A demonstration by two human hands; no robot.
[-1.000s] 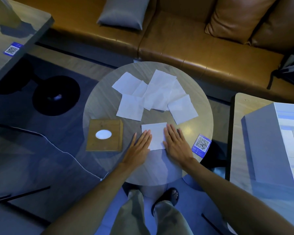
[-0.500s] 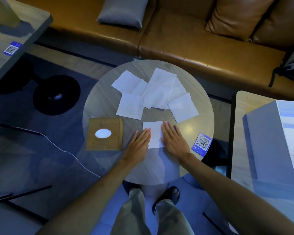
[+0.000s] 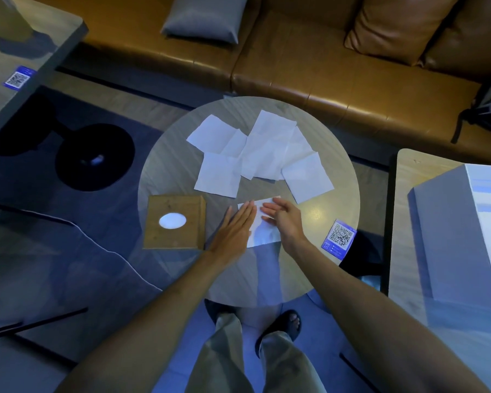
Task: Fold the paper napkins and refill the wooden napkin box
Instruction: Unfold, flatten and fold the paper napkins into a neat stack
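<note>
Since the previous half second, the right hand (image 3: 285,219) has lifted from flat onto its edge and moved leftward over the napkin (image 3: 262,231), which now shows narrower than before. The judgement is that a fold is being carried across or creased, so the first napkin is partway through folding and none has yet gone into the box.

Hand states: the left hand (image 3: 234,229) lies flat and open, palm down, pinning the napkin's left margin. The right hand is open with fingers loosely curved over the far edge; whether it pinches the paper cannot be told.

The wooden napkin box (image 3: 174,222) stands just left of the left hand, its oval slot showing white, near the table's left rim. The loose napkins (image 3: 255,157), overlapping and unfolded, lie beyond the hands toward the sofa (image 3: 309,69).

Clearances: the round table (image 3: 332,217) has bare surface on the near side and to the right, up to the QR sticker (image 3: 339,238) at the rim. The box sits close to the edge, so pushing it leftward risks a fall. Room between work napkin and pile is slight.
</note>
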